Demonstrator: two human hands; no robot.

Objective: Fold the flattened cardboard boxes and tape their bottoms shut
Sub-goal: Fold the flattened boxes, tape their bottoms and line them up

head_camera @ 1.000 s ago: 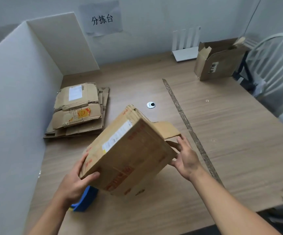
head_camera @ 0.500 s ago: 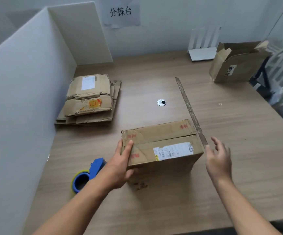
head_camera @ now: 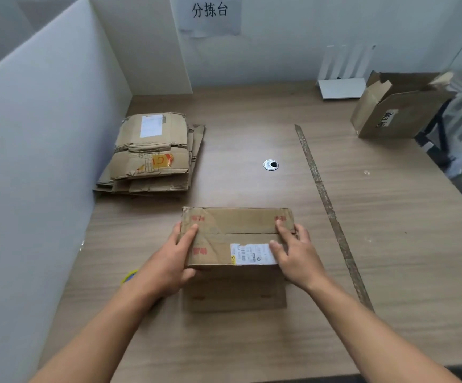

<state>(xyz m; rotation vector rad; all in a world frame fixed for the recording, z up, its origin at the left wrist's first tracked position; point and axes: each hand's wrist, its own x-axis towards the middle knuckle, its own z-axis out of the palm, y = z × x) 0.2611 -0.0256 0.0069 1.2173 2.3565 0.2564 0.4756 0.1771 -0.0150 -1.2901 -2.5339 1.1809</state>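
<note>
A folded-up cardboard box (head_camera: pixel 235 225) stands on the wooden table, its closed flaps facing up with a seam across the middle and a white label near the front. My left hand (head_camera: pixel 174 258) holds its left end, fingers over the top edge and thumb against the near face. On the right half of the top my right hand (head_camera: pixel 293 252) lies flat, fingers straight on the flaps. Several flattened boxes (head_camera: pixel 152 150) are stacked at the left by the white partition. Only a yellow sliver of the tape dispenser (head_camera: pixel 129 275) shows beside my left forearm.
A white partition (head_camera: pixel 44 161) walls off the table's left side. An open cardboard box (head_camera: pixel 395 106) leans at the far right, next to a white router (head_camera: pixel 343 87). A strip of old tape (head_camera: pixel 326 200) runs along the table, with a cable grommet (head_camera: pixel 270 165) to its left.
The box went from tilted in the air to standing on the table, flaps up. My right hand came in from the side and now presses on the top.
</note>
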